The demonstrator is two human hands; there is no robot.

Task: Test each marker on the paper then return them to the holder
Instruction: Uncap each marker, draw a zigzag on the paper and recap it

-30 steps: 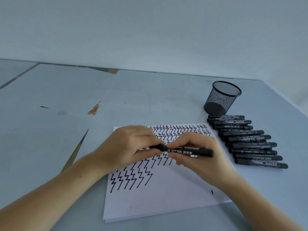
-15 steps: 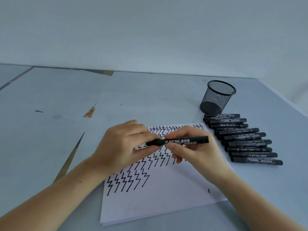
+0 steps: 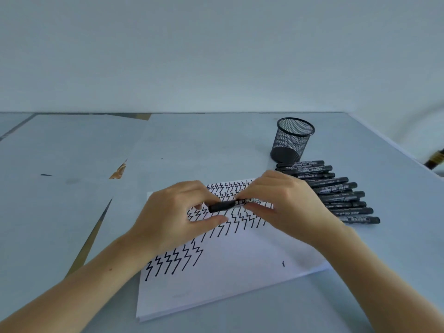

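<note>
**Both hands on one black marker above the zigzag-covered paper**

The left hand [image 3: 177, 212] and the right hand [image 3: 286, 207] meet over the middle of the paper stack [image 3: 235, 280], each pinching an end of a black marker [image 3: 230, 205] that lies roughly level and points left to right. The left thumb and fingers curl round the plain black cap end; the right fingers grip the labelled barrel. Whether the cap is seated or partly off cannot be told.

The top sheet carries rows of black zigzag strokes [image 3: 175, 263] running from its near left up to its far edge, plus one small mark [image 3: 283, 263] near its right side.

To the right of the paper, a row of black markers [image 3: 341, 195] lies side by side on the pale blue table [image 3: 216, 150]. Just beyond the row's far end stands the black mesh holder [image 3: 292, 140], upright.
</note>
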